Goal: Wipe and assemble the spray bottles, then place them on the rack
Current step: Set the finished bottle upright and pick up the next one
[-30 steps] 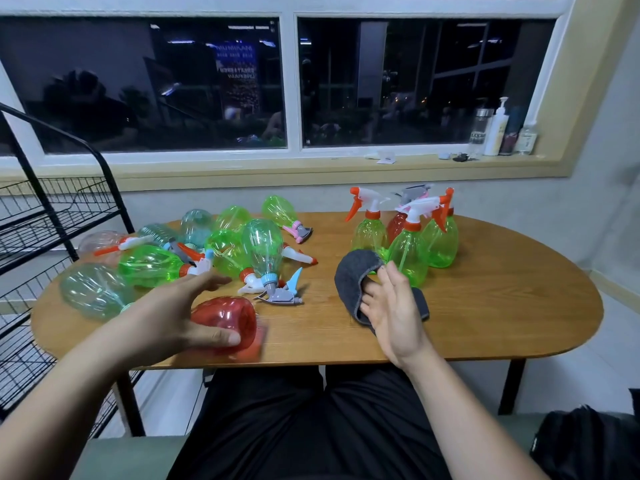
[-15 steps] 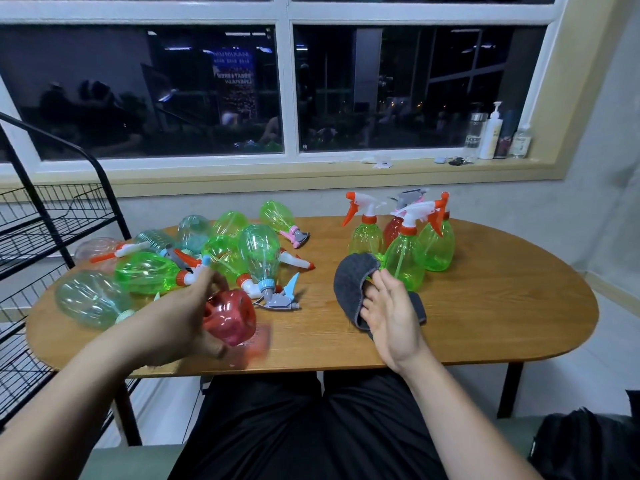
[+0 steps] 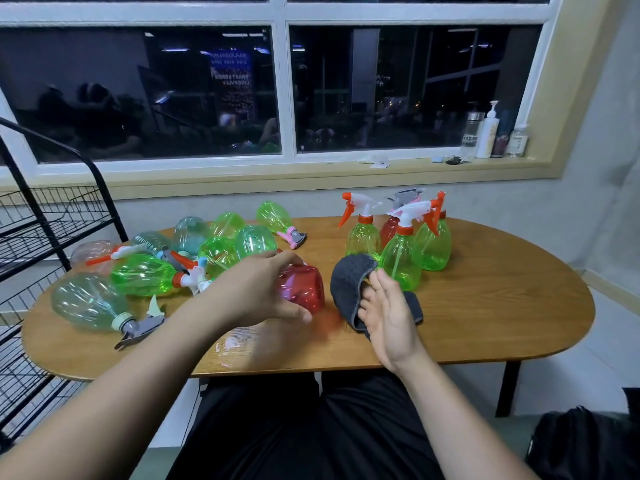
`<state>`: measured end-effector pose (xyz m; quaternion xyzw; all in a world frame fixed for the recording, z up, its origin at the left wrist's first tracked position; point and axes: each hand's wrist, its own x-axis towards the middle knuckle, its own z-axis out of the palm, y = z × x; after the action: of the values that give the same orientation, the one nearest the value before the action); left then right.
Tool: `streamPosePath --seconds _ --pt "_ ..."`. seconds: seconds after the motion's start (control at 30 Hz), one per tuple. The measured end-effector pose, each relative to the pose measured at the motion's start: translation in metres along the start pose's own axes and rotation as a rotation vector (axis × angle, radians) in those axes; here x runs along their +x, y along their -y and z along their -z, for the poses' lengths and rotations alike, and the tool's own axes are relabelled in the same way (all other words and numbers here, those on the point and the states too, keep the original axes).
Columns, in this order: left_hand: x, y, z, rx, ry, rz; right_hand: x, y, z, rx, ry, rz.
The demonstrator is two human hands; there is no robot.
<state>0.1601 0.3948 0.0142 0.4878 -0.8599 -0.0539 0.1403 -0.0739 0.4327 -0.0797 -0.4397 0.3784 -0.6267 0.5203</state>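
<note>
My left hand [image 3: 258, 292] grips a red bottle [image 3: 304, 287] just above the oval wooden table [image 3: 485, 317], its base turned toward me. My right hand [image 3: 389, 313] holds a dark grey cloth [image 3: 349, 282] draped over its fingers, palm facing the red bottle a short gap away. Several green and clear bottles [image 3: 145, 277] lie on their sides at the table's left. Several assembled bottles [image 3: 401, 258] with white and orange spray heads stand upright at the back right. A black wire rack [image 3: 38, 233] stands to the left of the table.
A clear bottle with a grey trigger head [image 3: 100, 304] lies near the table's front left edge. Bottles and small items [image 3: 485, 136] sit on the window sill. A dark bag [image 3: 585, 441] lies at the bottom right. My lap is below the table's front edge.
My left hand has carried the red bottle to the right, up to the cloth. My right hand has stayed in place holding the cloth.
</note>
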Motion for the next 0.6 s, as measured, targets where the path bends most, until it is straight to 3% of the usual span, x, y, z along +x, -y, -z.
streamPosePath --seconds 0.27,0.6 --pt "0.021 -0.018 -0.032 0.208 0.052 0.004 0.000 -0.006 -0.005 -0.073 -0.019 0.047" --pt "-0.003 0.006 -0.036 -0.012 0.051 0.009 -0.011 0.006 -0.012 -0.424 0.044 0.159"
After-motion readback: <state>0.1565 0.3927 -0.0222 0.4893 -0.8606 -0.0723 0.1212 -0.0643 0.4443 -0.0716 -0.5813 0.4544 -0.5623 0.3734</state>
